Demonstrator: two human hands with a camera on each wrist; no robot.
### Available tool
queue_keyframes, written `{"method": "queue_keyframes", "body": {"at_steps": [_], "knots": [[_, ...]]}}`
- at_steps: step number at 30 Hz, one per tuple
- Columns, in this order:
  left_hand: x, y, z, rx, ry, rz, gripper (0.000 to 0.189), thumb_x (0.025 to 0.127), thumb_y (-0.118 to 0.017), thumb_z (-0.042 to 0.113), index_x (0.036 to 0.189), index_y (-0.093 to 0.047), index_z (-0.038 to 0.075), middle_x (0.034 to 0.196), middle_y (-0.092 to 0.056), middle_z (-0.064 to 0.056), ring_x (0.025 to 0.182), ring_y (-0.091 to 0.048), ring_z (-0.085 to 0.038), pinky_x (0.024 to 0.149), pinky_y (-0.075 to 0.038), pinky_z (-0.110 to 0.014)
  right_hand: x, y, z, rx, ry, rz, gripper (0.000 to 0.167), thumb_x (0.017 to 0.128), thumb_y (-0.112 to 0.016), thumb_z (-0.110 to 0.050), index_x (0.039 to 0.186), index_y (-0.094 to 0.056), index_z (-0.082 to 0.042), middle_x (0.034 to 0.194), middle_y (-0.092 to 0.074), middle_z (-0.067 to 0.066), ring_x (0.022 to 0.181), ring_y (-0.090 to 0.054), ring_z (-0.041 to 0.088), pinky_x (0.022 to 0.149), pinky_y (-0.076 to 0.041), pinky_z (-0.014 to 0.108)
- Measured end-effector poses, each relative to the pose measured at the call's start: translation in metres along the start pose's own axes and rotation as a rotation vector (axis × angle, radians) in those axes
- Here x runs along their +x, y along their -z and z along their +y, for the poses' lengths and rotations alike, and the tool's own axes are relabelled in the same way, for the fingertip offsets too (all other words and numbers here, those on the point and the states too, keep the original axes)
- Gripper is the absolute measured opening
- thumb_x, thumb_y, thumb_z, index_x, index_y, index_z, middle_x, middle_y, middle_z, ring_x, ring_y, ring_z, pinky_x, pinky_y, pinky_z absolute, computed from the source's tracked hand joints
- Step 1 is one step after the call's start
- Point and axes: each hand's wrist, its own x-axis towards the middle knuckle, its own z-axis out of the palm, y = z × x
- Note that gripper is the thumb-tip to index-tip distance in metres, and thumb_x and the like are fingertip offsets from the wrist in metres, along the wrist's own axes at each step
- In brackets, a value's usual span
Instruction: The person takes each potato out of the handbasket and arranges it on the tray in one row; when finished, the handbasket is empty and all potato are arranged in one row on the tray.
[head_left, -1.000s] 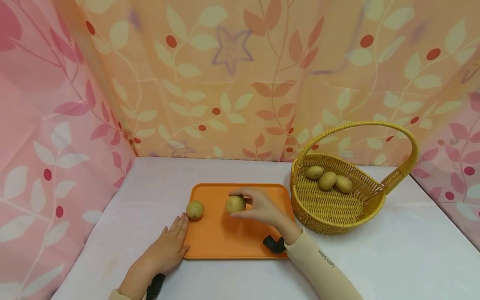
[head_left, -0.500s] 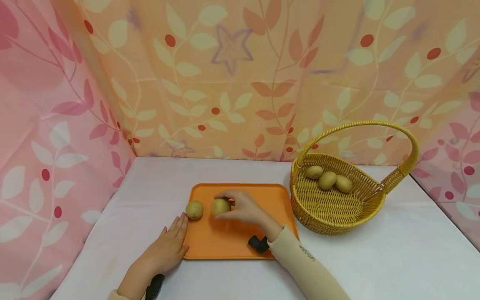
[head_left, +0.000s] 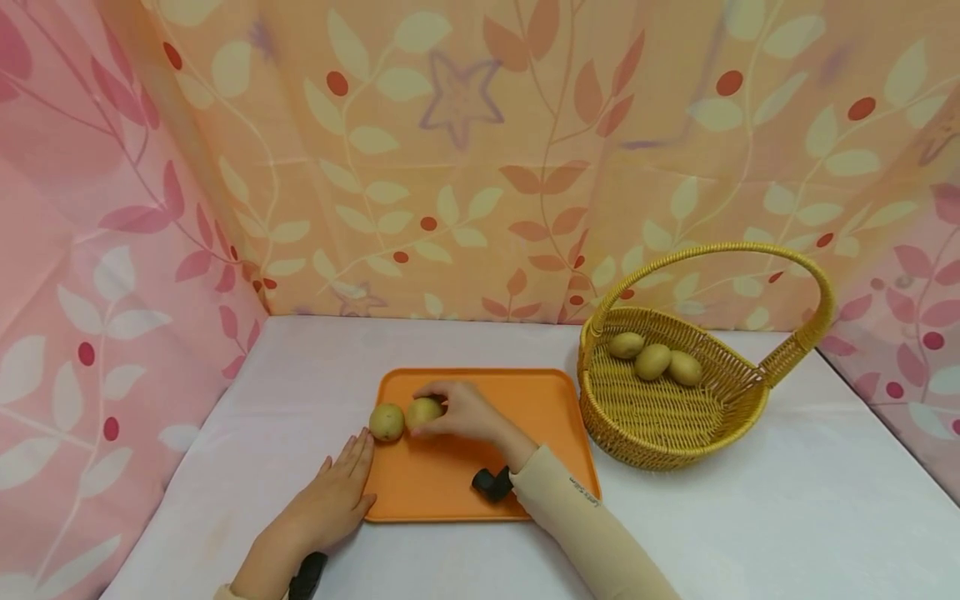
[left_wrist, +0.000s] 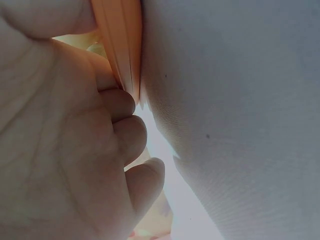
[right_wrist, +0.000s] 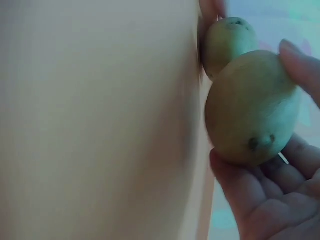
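One potato (head_left: pixel 423 414), pinched by fingers of right hand (head_left: pixel 471 414), beside second potato (head_left: pixel 387 422), near left edge of tray (head_left: pixel 420 492); edge touched by left hand (head_left: pixel 332 493), fingers extended. Placing seemingly in hand; release likely called for.

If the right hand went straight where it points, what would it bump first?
Probably the other potato, by the left hand: the held potato would reach it before the right hand. The potatoes may already touch; I can't tell.

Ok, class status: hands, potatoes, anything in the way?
Right hand grips one potato; left hand at tray edge. Second potato just left, may block leftward travel. Three potatoes in basket.
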Motion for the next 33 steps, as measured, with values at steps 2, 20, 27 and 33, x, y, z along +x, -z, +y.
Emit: {"method": "queue_keyframes", "body": {"at_steps": [2,20,27,33], "knots": [[0.0,0.0,-0.001,-0.004,-0.001,-0.003,0.07,0.092,-0.06,0.015,0.142,-0.022,-0.015,0.15,-0.017,-0.03,0.138,-0.017,-0.044,0.104,-0.018,-0.065,0.002,-0.001,0.0,-0.015,-0.016,-0.005,0.051,0.074,-0.082,-0.023,0.118,-0.064,-0.003,0.111,-0.065,0.003,0.091,-0.058,0.007,0.078,-0.048,0.02],[0.0,0.001,0.0,0.004,0.002,-0.01,0.07,0.092,-0.06,0.016,0.142,-0.022,-0.015,0.151,-0.016,-0.029,0.138,-0.016,-0.044,0.104,-0.018,-0.065,0.0,0.002,0.006,0.07,-0.11,-0.051,0.06,0.076,-0.08,-0.019,0.128,-0.056,-0.004,0.123,-0.059,0.006,0.11,-0.056,0.019,0.091,-0.046,0.028],[0.0,0.0,0.0,0.004,0.0,-0.004,0.07,0.091,-0.06,0.016,0.142,-0.023,-0.016,0.15,-0.017,-0.03,0.137,-0.017,-0.045,0.103,-0.018,-0.065,-0.01,0.014,0.009,0.198,-0.092,-0.021,0.058,0.078,-0.078,-0.013,0.129,-0.054,0.001,0.128,-0.057,0.014,0.115,-0.054,0.025,0.096,-0.045,0.035],[0.0,-0.001,-0.002,0.009,-0.008,-0.001,0.07,0.092,-0.06,0.016,0.141,-0.023,-0.016,0.15,-0.018,-0.031,0.137,-0.017,-0.045,0.103,-0.018,-0.066,-0.022,0.03,0.002,0.246,-0.068,0.015,0.053,0.082,-0.074,-0.013,0.128,-0.054,0.004,0.126,-0.057,0.019,0.115,-0.054,0.029,0.096,-0.045,0.039]]}}
